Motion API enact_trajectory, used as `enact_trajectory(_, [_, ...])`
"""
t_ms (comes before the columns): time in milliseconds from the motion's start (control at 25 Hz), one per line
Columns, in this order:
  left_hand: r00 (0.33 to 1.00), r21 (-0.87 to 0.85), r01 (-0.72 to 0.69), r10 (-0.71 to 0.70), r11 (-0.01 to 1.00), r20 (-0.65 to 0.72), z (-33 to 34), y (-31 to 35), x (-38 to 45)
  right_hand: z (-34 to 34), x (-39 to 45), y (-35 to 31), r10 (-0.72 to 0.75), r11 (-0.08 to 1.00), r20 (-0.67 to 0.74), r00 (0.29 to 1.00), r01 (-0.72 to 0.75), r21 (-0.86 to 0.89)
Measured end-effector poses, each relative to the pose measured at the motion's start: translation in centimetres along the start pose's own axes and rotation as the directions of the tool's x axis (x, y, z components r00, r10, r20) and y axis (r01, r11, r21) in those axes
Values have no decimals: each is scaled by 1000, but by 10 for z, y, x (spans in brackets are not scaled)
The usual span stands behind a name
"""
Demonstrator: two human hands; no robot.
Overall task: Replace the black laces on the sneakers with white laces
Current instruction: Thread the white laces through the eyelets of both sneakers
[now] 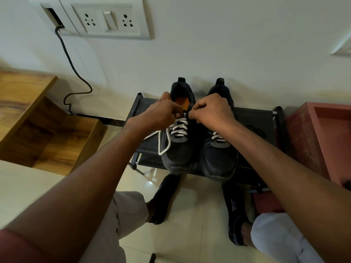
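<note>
Both sneakers stand on the rack (266,118), at 12 o'clock from the person. The left sneaker (177,149) carries white lace (178,128) nearly to the top; the left hand (163,111) and right hand (210,111) pinch its ends there. The right sneaker (218,158) shows white lacing; its upper rows are hidden.

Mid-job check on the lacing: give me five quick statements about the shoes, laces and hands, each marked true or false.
1. Both sneakers stand on the dark rack. True.
2. The left sneaker has white lace through its eyelets. True.
3. The right sneaker shows black lace only. False: white lace shows on it below the right forearm.
4. The left hand and right hand both work at the top of the left sneaker. True.
5. A loose lace end hangs off the left sneaker toward the right sneaker. False: the loose white end trails off its outer left side.
</note>
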State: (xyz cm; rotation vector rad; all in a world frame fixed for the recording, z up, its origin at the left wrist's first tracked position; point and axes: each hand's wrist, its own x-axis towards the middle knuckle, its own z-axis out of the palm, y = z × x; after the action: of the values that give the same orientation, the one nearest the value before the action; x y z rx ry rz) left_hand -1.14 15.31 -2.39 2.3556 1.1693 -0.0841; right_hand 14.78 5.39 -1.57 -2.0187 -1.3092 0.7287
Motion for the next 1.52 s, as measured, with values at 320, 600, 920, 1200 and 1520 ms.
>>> enact_trajectory(320, [999,-44,-18,20,999,49,-6,-5,-1,-78,8,-55,17,487,-357,934,304,819])
enact_trajectory(600, [1000,-43,1,0,999,10,-4,-8,3,9,-2,3,-115,886,90,989,143,-440])
enact_trajectory(920, [1000,-37,-9,10,999,29,0,-8,3,-29,4,-22,-81,996,-112,990,75,-54])
enact_trajectory(1200, [997,-60,-46,49,997,54,-5,-15,3,-65,-9,-48,-40,672,-88,995,92,735])
enact_trajectory(1520, [993,-173,-14,33,985,109,-15,-18,-13,8,-11,-4,-175,883,92,980,198,-425])
